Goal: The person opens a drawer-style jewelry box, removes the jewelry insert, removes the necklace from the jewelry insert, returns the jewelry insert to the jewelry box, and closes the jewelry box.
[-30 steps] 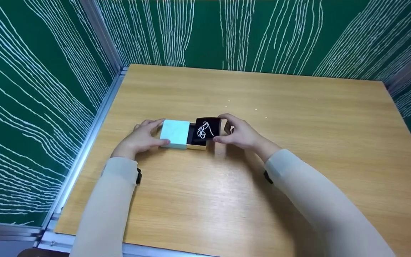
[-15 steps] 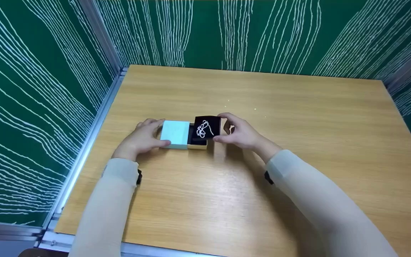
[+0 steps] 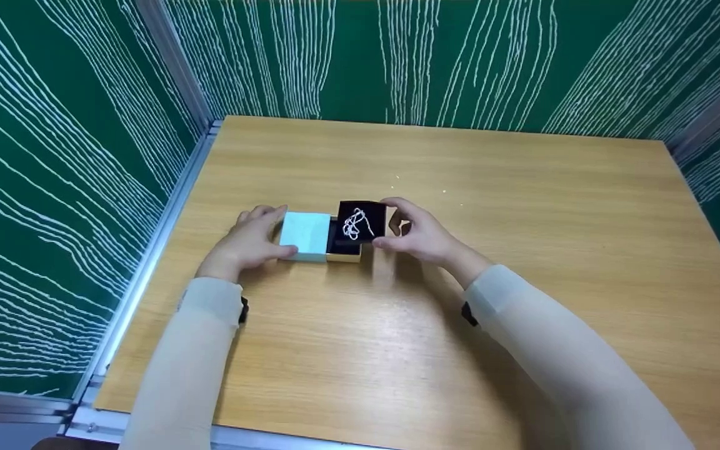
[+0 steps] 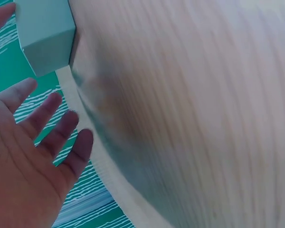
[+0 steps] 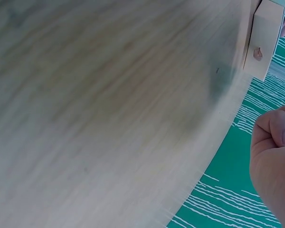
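In the head view a turquoise sliding jewelry box (image 3: 305, 232) lies on the wooden table, its tan drawer (image 3: 343, 257) partly out on the right. My left hand (image 3: 244, 242) holds the box's left end between thumb and forefinger; in the left wrist view the other fingers (image 4: 69, 126) spread away from the box. With thumb and forefinger, my right hand (image 3: 422, 232) pinches the right edge of a black jewelry insert (image 3: 372, 211), tilted over the drawer. A silvery chain (image 3: 352, 226) lies bunched on the insert. The right wrist view shows the drawer's end (image 5: 268, 35) but hides the insert.
The wooden table (image 3: 522, 187) extends widely around the box. A few tiny pale specks (image 3: 444, 191) lie beyond the right hand. Green panels (image 3: 360, 62) with white wavy lines stand at the back and sides, and a metal rail (image 3: 147, 244) runs along the left edge.
The black insert with the chain has shifted slightly left and away, showing more of its top face. The left hand and the box have stayed nearly still.
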The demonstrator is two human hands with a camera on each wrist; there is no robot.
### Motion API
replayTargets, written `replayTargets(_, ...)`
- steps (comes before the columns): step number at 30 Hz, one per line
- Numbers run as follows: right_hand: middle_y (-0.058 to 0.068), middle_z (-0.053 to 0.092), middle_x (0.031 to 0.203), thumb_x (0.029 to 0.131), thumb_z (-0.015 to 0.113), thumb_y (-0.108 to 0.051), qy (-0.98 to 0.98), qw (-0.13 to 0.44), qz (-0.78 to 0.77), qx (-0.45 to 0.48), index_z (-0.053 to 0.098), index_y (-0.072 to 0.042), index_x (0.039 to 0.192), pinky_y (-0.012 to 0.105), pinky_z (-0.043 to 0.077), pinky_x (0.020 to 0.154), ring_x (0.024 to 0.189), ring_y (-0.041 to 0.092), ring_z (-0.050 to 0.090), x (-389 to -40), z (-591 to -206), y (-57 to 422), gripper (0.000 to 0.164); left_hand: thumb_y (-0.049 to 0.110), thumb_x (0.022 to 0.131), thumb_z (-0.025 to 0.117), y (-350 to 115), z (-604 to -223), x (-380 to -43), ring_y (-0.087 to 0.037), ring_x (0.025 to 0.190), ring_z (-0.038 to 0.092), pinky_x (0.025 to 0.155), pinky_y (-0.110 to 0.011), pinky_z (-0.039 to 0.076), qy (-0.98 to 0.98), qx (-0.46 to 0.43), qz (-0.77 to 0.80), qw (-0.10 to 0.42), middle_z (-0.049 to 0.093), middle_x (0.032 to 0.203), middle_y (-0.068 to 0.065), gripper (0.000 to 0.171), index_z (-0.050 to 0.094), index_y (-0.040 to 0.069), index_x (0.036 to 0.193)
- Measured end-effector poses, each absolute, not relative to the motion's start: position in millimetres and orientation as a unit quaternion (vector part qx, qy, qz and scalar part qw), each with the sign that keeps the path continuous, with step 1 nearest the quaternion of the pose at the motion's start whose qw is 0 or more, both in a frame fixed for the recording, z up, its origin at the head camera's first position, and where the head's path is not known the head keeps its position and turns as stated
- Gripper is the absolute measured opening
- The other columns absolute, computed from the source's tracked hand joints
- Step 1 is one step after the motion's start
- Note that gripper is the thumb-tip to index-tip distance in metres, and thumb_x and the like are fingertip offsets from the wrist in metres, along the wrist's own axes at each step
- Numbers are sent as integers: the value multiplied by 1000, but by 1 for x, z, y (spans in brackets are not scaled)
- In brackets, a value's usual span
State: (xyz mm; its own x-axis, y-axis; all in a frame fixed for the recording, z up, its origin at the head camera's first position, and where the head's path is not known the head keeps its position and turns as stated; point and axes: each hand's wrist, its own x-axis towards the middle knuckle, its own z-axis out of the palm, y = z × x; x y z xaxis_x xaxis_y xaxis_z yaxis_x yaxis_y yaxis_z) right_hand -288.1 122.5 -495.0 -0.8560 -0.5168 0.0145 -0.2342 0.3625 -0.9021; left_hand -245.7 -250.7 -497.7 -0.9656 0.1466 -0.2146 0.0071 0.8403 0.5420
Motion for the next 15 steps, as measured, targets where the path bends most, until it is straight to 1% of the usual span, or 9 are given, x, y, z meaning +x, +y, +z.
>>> replayTargets(5, 2, 57, 97, 89, 94, -15, 804, 135, -533, -228, 53, -6, 163, 23, 45, 77, 87, 19, 52, -284, -493, 125, 85, 57, 100, 82, -242, -490, -246, -39, 170, 24, 138, -68, 32, 952, 41, 295, 67, 32, 186, -10, 96, 37, 26, 178)
replayTargets(8, 3, 56, 96, 89, 93, -11, 794, 134, -550, -223, 54, -5, 162, 22, 44, 75, 86, 17, 52, -283, -494, 127, 83, 56, 103, 79, -233, -483, -246, -39, 173, 21, 139, -68, 31, 940, 53, 333, 46, 39, 183, -7, 86, 43, 28, 176)
replayTargets(10, 4, 56, 95, 89, 93, -8, 789, 133, -558, -221, 55, -4, 161, 21, 44, 75, 85, 15, 52, -282, -495, 128, 82, 57, 105, 76, -226, -478, -246, -37, 172, 28, 139, -66, 33, 929, 63, 362, 44, 47, 178, -4, 81, 45, 29, 174)
replayTargets(12, 6, 56, 94, 89, 92, -7, 785, 131, -563, -221, 55, -4, 161, 21, 44, 74, 85, 15, 52, -282, -496, 129, 81, 56, 107, 74, -218, -474, -245, -35, 167, 38, 137, -64, 36, 915, 78, 392, 49, 55, 170, -2, 77, 47, 27, 173)
replayTargets(15, 6, 57, 94, 89, 92, -9, 786, 127, -561, -227, 55, -3, 161, 22, 45, 75, 85, 14, 52, -282, -496, 130, 81, 56, 109, 71, -205, -470, -245, -31, 152, 56, 132, -61, 44, 901, 92, 419, 60, 67, 156, -2, 72, 51, 24, 171)
